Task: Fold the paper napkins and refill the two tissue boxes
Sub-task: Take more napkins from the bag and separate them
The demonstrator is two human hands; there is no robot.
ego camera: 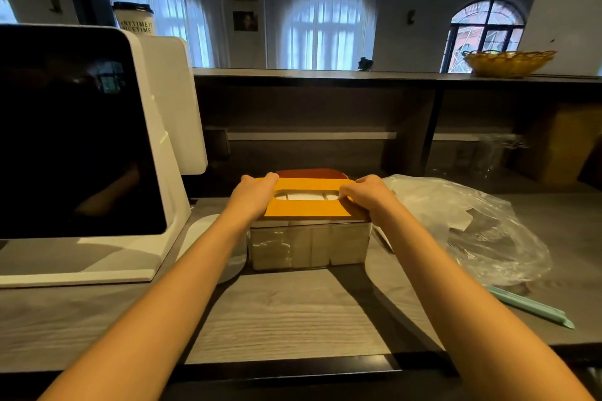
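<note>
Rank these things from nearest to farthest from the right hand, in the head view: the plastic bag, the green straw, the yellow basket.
From the right hand:
1. Plastic bag, just to its right on the counter.
2. Green straw, on the counter's near right, beyond the bag's front edge.
3. Yellow basket, far back on the upper shelf, to the right.

A café or small shop counter: a white point-of-sale terminal (81, 140) stands at the left, a lidded takeaway cup (134, 18) behind it, a raised customer ledge (358, 75) beyond, arched windows (487, 32) far off.
</note>
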